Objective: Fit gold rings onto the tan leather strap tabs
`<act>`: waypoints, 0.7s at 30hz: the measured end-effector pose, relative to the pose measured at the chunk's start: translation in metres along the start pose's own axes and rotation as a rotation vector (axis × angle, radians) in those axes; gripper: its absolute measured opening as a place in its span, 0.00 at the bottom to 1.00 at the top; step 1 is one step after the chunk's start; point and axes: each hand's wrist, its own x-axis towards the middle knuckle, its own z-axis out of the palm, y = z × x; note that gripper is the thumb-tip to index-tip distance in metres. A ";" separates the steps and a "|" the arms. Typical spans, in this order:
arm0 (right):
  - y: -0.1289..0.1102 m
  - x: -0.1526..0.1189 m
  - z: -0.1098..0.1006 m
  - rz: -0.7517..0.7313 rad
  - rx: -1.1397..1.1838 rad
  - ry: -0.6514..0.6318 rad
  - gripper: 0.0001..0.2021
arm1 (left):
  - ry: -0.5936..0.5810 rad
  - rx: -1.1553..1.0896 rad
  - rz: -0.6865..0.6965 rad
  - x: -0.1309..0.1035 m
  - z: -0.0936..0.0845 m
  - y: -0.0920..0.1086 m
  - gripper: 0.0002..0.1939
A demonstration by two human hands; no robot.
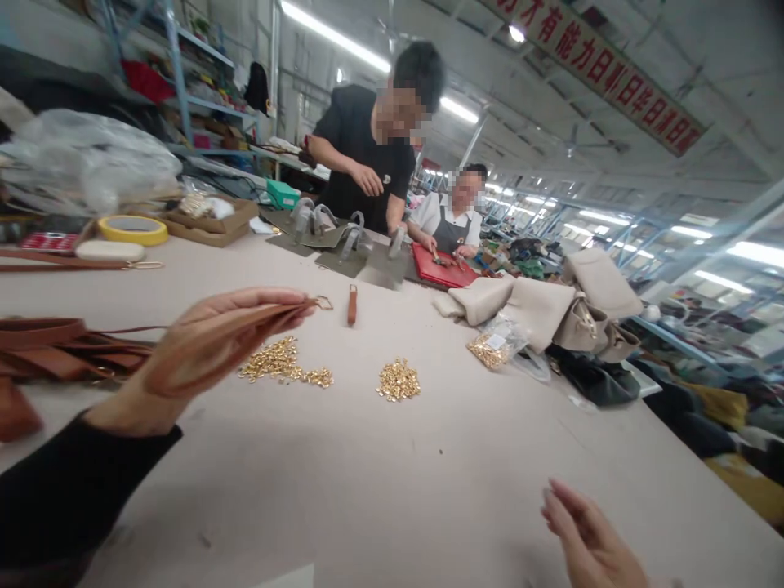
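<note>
My left hand (208, 331) holds a brown leather strap (245, 327) above the table at the left, with a gold metal ring (324, 303) at its far end. My right hand (585, 531) is low at the right, over the table; its fingers are close together and I cannot make out anything in them. Between the hands lie a pile of small gold pieces (398, 380) and another gold pile (273, 360) nearer the strap. A short brown leather tab (352, 305) with a gold ring lies beyond them. More brown straps (67, 347) are heaped at the left edge.
Yellow tape (133, 229) and a cardboard box (211, 222) stand back left. Two people work across the table, near grey-green panels (343, 253) and a red piece (442, 266). Beige bags (539, 309) and a plastic bag of gold pieces (490, 347) lie at the right.
</note>
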 end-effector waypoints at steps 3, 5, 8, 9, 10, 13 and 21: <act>-0.057 -0.016 0.077 -0.429 -0.076 -0.331 0.18 | -0.005 -0.473 -0.098 -0.001 0.014 -0.026 0.11; -0.087 -0.031 0.126 -0.669 -0.084 -0.582 0.11 | 0.017 -0.457 -0.160 -0.002 0.014 -0.043 0.11; -0.117 -0.050 0.188 -0.863 -0.185 -0.721 0.09 | 0.028 -0.357 -0.198 -0.003 0.009 -0.063 0.16; -0.124 -0.054 0.206 -0.867 -0.228 -0.715 0.09 | 0.026 -0.344 -0.206 -0.003 0.007 -0.067 0.19; -0.129 -0.057 0.223 -0.861 -0.265 -0.704 0.09 | 0.024 -0.343 -0.220 -0.003 0.005 -0.070 0.22; -0.138 -0.060 0.263 -0.817 -0.315 -0.630 0.09 | 0.044 -0.396 -0.300 -0.002 0.003 -0.078 0.33; -0.136 -0.060 0.297 -0.816 -0.246 -0.573 0.06 | -0.086 -0.387 -0.493 -0.013 0.015 -0.097 0.28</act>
